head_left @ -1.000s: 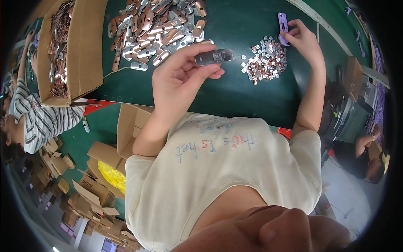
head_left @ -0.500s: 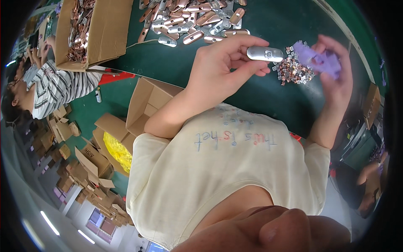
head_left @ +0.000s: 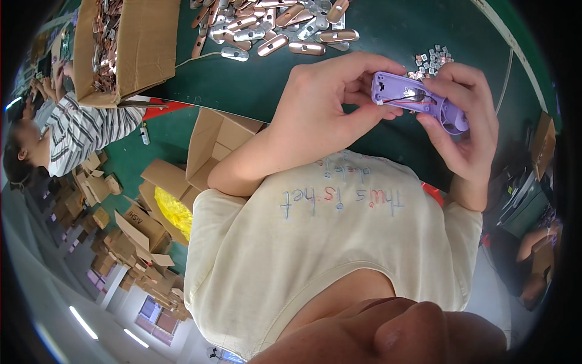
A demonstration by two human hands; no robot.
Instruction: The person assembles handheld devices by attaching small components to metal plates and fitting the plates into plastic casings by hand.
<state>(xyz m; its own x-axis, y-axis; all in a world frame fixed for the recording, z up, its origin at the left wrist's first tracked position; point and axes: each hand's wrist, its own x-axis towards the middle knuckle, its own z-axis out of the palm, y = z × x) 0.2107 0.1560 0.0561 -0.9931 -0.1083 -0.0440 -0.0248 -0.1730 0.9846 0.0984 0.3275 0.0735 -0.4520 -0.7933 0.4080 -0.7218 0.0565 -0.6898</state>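
A purple plastic housing point(head_left: 442, 111) is held between my two hands, its hollow inner side facing up. Thin red and dark wires and a shiny silver part show inside it. My left hand point(head_left: 339, 91) pinches the left end between thumb and fingers. Around the rounded right end, my right hand point(head_left: 470, 112) is closed with thumb below and fingers above. Whether a metal plate sits under the housing is hidden. Just beyond my hands lies a small pile of tiny square pieces point(head_left: 431, 60), partly covered by them.
Rose-gold and silver oblong metal plates point(head_left: 273, 45) are heaped on the green table point(head_left: 242, 88). A cardboard box point(head_left: 145, 48) of similar pieces stands at the far left. Open cartons point(head_left: 218, 145) are beside my left arm. A person in a striped top point(head_left: 100, 124) sits further left.
The silver oblong plate in my left hand is no longer visible. My right hand has brought the purple housing left to my left hand, and both now hold it.
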